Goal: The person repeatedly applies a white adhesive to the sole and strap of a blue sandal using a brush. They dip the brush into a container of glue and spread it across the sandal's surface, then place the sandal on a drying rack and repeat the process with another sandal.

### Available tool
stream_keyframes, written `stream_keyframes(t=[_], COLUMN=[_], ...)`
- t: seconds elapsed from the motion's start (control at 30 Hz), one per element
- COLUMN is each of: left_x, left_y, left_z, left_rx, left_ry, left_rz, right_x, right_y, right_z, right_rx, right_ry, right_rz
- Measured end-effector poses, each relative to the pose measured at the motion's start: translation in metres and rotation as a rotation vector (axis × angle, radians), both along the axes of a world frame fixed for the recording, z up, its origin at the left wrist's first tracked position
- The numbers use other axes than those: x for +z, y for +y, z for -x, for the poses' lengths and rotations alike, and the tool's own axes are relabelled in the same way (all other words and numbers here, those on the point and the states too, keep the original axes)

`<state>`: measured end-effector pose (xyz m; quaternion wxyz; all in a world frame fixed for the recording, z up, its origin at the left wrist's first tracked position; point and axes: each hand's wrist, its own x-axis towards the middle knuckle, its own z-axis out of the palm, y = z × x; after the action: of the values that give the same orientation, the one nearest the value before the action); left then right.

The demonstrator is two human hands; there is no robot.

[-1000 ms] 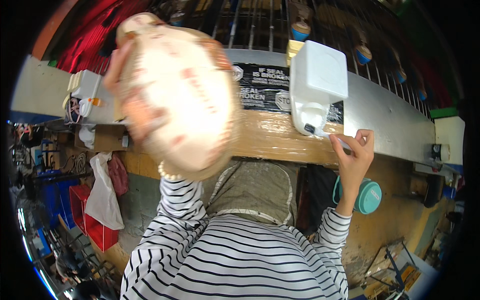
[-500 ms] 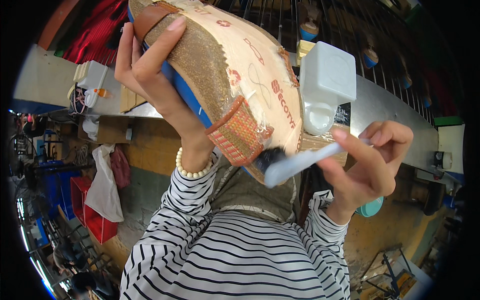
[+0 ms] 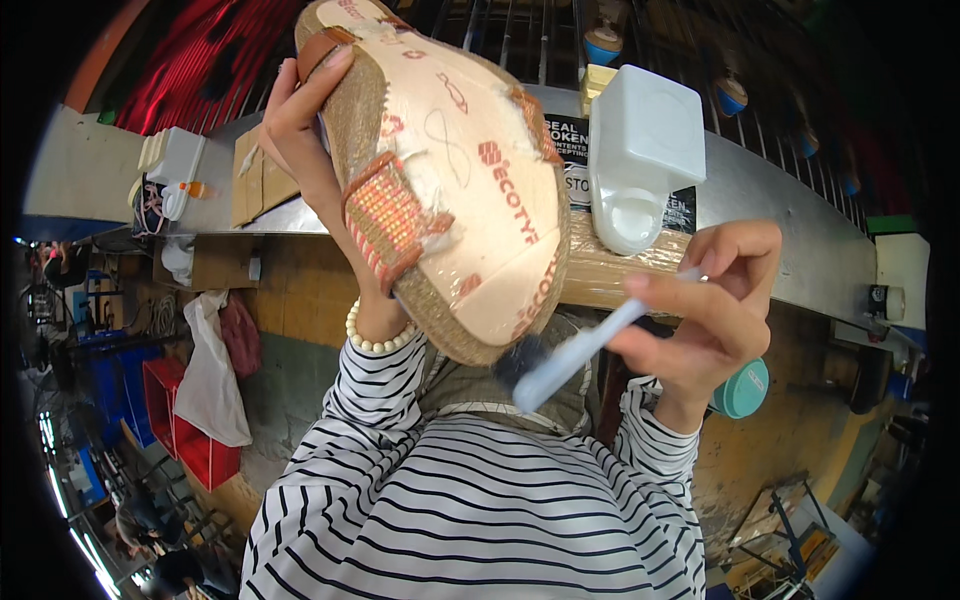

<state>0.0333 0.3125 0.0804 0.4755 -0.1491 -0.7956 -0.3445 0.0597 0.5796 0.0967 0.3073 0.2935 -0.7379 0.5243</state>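
My left hand (image 3: 305,120) grips a sandal (image 3: 475,215) by its far left end, its pale, printed underside tilted up. A speckled brown rim runs round that underside, and woven and brown leather straps are folded onto it. Shiny patches and torn whitish bits show beside the strap ends. In my right hand (image 3: 715,315) is a brush (image 3: 575,360) with a pale handle, pinched between thumb and fingers. Its dark bristles, blurred by motion, are just below the sandal's near end; whether they touch it I cannot tell.
A white plastic container (image 3: 650,135) with a small open spout sits on a taped cardboard box (image 3: 625,270) at the metal bench (image 3: 770,245). Beyond it runs a barred rack (image 3: 690,40) with several blue lasts. Red crates (image 3: 205,450) stand low at left, a teal round lid (image 3: 742,388) at right.
The sandal has turned to show more of its underside, and its near end has shifted left. My right hand and the brush have moved slightly left and nearer me, off the strap area.
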Motion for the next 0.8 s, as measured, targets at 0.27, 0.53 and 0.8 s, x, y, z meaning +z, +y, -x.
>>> stream_keyframes(t=[0.27, 0.53, 0.8], left_x=[-0.015, -0.005, -0.003], left_y=[0.002, 0.004, 0.022], left_z=[0.024, 0.043, 0.033], left_rx=[-0.117, -0.120, -0.187], left_ry=[0.105, 0.117, 0.099], left_rz=[-0.068, -0.082, -0.084], right_x=[-0.007, -0.007, 0.011], right_y=[0.003, 0.006, 0.009], right_z=[0.006, 0.011, 0.009], right_rx=[0.007, -0.018, -0.049], right_ry=[0.054, -0.020, -0.020], right_rz=[0.038, 0.049, -0.042])
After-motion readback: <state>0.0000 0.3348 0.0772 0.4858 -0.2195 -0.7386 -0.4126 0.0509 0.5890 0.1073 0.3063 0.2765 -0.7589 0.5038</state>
